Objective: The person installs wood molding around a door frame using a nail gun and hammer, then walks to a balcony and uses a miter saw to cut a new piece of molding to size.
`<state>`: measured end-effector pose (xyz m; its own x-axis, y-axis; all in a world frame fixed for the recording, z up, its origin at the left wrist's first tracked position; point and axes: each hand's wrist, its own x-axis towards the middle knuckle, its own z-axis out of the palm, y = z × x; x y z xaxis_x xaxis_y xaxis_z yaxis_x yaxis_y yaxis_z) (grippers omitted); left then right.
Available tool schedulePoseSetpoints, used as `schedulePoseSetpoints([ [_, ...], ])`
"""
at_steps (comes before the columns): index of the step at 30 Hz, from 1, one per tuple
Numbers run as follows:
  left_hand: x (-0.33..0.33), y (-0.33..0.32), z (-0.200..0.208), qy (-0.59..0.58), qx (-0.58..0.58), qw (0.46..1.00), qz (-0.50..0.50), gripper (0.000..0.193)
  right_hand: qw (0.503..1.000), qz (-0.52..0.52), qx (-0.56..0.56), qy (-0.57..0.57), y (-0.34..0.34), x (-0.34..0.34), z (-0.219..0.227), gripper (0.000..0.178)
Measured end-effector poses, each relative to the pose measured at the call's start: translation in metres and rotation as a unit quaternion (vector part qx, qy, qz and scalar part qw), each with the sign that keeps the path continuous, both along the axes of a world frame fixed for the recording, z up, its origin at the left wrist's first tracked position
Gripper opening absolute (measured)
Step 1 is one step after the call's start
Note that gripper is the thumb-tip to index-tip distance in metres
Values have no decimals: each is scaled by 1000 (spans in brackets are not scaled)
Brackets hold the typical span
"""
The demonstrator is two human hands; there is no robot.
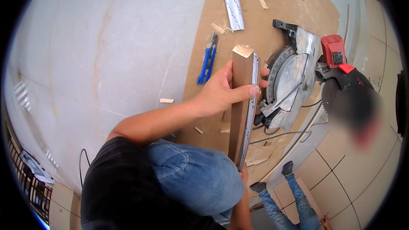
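Observation:
My left hand (217, 87) is wrapped round the upper part of a long brown wooden trim piece (243, 72), its thumb lying across the narrow edge. That piece stands tilted up toward me, with a pale sawn end on top and a strip of silver printed film along one side. Low down by my knee, my right hand (244, 173) is at the trim's lower end. My leg hides most of that hand, but its visible fingers appear closed on the trim.
Right of the trim sits a mitre saw (294, 76) with a red motor (332, 51). A blue-handled cutter (207, 61), wood offcuts (167, 100) and a film-covered strip (232, 2) lie on the brown sheet and floor. Cables (281, 134) run nearby. Another person's jeans (304, 204) show lower right.

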<state>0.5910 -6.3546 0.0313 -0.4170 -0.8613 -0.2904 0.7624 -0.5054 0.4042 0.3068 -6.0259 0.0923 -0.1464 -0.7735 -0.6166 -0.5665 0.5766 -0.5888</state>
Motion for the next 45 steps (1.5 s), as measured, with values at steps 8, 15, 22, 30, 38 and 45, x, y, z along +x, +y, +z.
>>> schedulePoseSetpoints([
  [8, 3, 2, -7, 54, -8, 998, -7, 84, 978, 56, -146, 137, -12, -3, 10, 52],
  [15, 3, 5, -5, 53, -9, 999, -7, 81, 973, 41, -47, 220, 1, -11, 19, 37],
  [22, 7, 7, 4, 13, -6, 1000, 4, 76, 993, -2, -43, 111, -2, 13, 10, 30],
  [30, 9, 11, 0, -36, -13, 999, 7, 79, 995, 33, -31, 88, 1, 18, -4, 53],
  [38, 11, 10, 2, 32, 40, 999, 4, 68, 992, 58, -1, 112, 22, 28, -16, 50],
  [45, 10, 11, -3, 17, 18, 999, 20, 65, 992, -25, -1, 124, 3, 57, -10, 52],
])
